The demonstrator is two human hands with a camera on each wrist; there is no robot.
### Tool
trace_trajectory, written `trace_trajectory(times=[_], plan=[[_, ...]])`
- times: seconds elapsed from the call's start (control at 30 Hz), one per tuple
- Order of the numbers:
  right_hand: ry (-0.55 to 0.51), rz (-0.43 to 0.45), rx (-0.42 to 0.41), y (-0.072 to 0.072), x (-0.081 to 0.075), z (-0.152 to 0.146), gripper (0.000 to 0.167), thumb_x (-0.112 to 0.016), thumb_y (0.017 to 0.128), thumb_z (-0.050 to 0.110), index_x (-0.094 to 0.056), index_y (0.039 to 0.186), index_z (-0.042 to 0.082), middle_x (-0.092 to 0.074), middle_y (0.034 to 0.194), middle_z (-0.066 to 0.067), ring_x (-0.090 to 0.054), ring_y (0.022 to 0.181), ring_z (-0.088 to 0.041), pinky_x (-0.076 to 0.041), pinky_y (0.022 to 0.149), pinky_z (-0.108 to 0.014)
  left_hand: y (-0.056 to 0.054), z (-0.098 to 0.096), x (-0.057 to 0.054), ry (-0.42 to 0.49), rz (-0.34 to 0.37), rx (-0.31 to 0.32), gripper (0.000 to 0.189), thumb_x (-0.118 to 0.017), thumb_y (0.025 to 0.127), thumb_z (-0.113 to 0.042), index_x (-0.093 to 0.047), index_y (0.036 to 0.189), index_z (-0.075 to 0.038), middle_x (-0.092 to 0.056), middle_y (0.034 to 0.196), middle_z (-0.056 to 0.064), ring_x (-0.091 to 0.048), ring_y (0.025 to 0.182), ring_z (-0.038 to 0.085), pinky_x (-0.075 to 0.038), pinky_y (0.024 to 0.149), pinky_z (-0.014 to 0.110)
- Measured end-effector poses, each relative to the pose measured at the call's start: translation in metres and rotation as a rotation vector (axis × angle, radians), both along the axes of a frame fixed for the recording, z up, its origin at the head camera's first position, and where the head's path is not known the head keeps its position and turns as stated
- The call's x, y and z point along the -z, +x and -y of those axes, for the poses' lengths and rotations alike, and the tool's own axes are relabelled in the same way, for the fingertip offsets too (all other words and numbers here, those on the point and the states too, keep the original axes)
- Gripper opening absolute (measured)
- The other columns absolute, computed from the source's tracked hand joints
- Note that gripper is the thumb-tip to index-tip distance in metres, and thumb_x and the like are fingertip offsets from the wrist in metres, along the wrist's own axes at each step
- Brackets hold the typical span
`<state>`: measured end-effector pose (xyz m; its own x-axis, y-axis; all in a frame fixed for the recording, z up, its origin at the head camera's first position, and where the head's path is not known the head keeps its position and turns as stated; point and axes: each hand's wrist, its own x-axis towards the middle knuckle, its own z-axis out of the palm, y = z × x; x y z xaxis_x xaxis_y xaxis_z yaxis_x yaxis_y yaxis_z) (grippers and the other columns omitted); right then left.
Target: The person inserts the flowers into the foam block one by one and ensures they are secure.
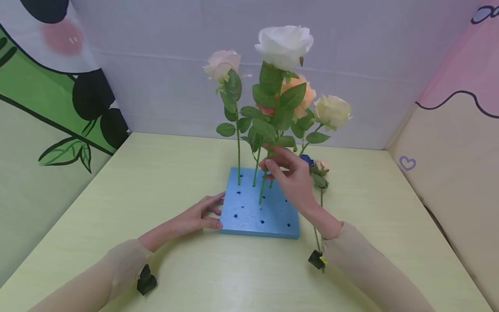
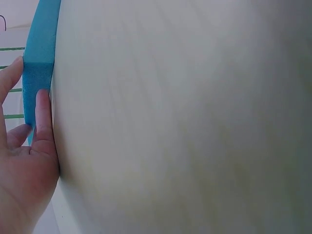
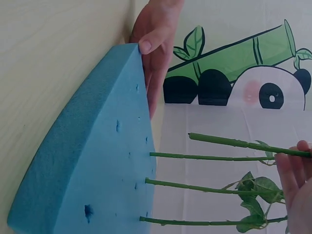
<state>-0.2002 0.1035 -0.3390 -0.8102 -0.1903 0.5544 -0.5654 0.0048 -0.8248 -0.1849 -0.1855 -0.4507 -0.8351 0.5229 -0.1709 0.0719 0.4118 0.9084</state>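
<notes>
A white rose (image 1: 284, 47) stands tall in the head view, its green stem pinched between the thumb and fingers of my right hand (image 1: 296, 180). In the right wrist view the stem's lower end (image 3: 214, 139) hangs free, apart from the blue foam block (image 1: 249, 223). My left hand (image 1: 196, 215) touches the block's left side with extended fingers. Holes dot the block's top. Behind the held stem, a pale pink rose (image 1: 223, 65), an orange rose (image 1: 306, 93) and a cream rose (image 1: 332, 111) rise above the block; leaves hide parts of them.
On the pale table (image 1: 179, 169), right of the block, lie a peach flower (image 1: 322, 164) and a dark blue flower (image 1: 306, 160), partly behind my right hand. Small black devices (image 1: 146, 281) show beside both sleeves. A light cloth wall (image 1: 163, 86) stands behind the table.
</notes>
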Motion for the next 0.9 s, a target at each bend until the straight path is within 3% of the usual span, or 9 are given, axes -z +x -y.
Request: trace_trajectory(times=[0.07,0.23,0.4,0.57,0.73,0.9], plan=[[0.016,-0.004,-0.008,-0.003,0.003,0.005,0.033,-0.06,0.097,0.005,-0.062,0.13,0.004,-0.072,0.094,-0.023,-0.071,0.084,-0.009,-0.063,0.069,-0.034,0.0,0.0,0.0,-0.003,-0.004,-0.001,0.089,-0.073,0.089,-0.026,-0.018,0.159,-0.021,-0.034,0.152,0.013,-0.049,0.126,0.028,-0.052,0.095,0.02],[0.041,-0.006,-0.023,-0.008,0.014,0.017,0.032,-0.06,0.097,0.005,-0.062,0.129,0.005,-0.073,0.095,-0.022,-0.07,0.083,-0.009,-0.063,0.069,-0.034,-0.001,0.001,0.002,-0.005,-0.003,-0.001,0.089,-0.073,0.089,-0.026,-0.019,0.159,-0.021,-0.035,0.151,0.013,-0.049,0.126,0.027,-0.051,0.093,0.017],[0.059,0.01,-0.027,-0.011,0.023,0.028,0.03,-0.059,0.098,0.007,-0.062,0.128,0.007,-0.073,0.095,-0.019,-0.071,0.086,-0.023,-0.063,0.069,-0.033,-0.002,0.001,0.002,0.001,0.002,0.001,0.089,-0.073,0.089,-0.026,-0.019,0.159,-0.022,-0.035,0.151,0.012,-0.049,0.126,0.027,-0.051,0.093,0.017],[0.075,0.044,-0.025,-0.011,0.026,0.033,0.03,-0.059,0.099,0.01,-0.063,0.128,0.011,-0.073,0.096,-0.017,-0.07,0.087,-0.015,-0.063,0.069,-0.036,-0.002,0.001,0.002,0.006,0.012,0.0,0.088,-0.073,0.09,-0.026,-0.019,0.159,-0.021,-0.034,0.152,0.013,-0.049,0.126,0.027,-0.051,0.094,0.018],[0.074,0.044,-0.028,-0.012,0.029,0.034,0.03,-0.059,0.099,0.01,-0.063,0.129,0.011,-0.073,0.098,-0.018,-0.071,0.088,-0.02,-0.063,0.069,-0.04,-0.002,0.0,0.0,0.008,0.018,0.005,0.088,-0.073,0.09,-0.026,-0.019,0.159,-0.021,-0.034,0.152,0.013,-0.049,0.126,0.027,-0.052,0.096,0.021],[0.08,0.036,-0.038,-0.014,0.03,0.035,0.029,-0.057,0.099,0.009,-0.062,0.128,0.01,-0.073,0.099,-0.018,-0.071,0.09,-0.024,-0.063,0.069,-0.035,-0.002,0.0,-0.001,-0.001,0.015,0.004,0.088,-0.073,0.09,-0.026,-0.019,0.159,-0.022,-0.035,0.152,0.013,-0.049,0.125,0.027,-0.052,0.097,0.022]])
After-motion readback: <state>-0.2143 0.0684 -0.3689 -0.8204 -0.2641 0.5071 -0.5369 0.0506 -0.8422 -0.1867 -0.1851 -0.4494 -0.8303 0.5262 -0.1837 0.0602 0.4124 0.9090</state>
